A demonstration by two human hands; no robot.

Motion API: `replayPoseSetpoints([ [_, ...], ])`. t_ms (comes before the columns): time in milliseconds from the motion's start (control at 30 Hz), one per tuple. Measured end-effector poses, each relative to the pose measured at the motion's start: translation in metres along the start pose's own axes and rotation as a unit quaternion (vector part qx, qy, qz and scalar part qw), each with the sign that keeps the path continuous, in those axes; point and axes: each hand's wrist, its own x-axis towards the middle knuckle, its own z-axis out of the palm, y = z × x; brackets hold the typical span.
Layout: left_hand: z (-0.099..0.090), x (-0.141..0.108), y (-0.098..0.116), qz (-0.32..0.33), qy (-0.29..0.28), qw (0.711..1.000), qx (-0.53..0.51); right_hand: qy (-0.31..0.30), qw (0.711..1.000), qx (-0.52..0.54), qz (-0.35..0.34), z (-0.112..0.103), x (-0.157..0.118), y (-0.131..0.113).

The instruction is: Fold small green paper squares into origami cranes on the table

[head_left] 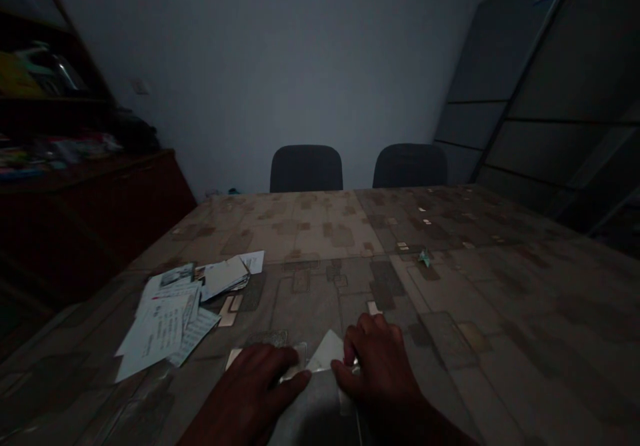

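Observation:
A pale sheet of paper (320, 403) lies at the near edge of the table, its top drawn into a pointed white corner (329, 351). On the left side of that corner is my left hand (255, 386), its thumb pressing the paper edge and its fingers bent over. My right hand (377, 363) pinches the right side of the paper between thumb and curled fingers. The lower part of the sheet is in shadow.
Printed papers (160, 326) and a stack of cards (223, 277) lie on the patterned tablecloth (310, 299) to the left. A small green object (424, 257) sits at the right. Two dark chairs (306, 168) (410, 166) stand beyond the table.

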Motion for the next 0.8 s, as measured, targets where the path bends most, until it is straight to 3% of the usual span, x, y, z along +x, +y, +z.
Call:
replayPoseSetpoints([
  [267,-0.018,0.000,0.003,-0.022,0.014,0.998,-0.065,-0.017,1.000,0.016,-0.010,-0.007,0.000,0.019],
  [500,-0.024,0.001,-0.004,-0.017,0.022,0.995,-0.092,-0.002,1.000,-0.008,-0.003,-0.011,-0.001,0.019],
  [600,-0.029,0.017,-0.004,-0.075,-0.037,0.985,-0.148,-0.035,0.998,0.047,0.007,-0.021,0.003,0.021],
  [667,-0.028,0.033,-0.001,-0.147,-0.059,0.974,-0.164,-0.052,0.994,0.093,0.015,-0.028,0.004,0.024],
  [800,-0.020,0.060,0.007,-0.177,-0.080,0.970,-0.148,-0.062,0.988,0.143,0.012,-0.037,0.005,0.033],
])
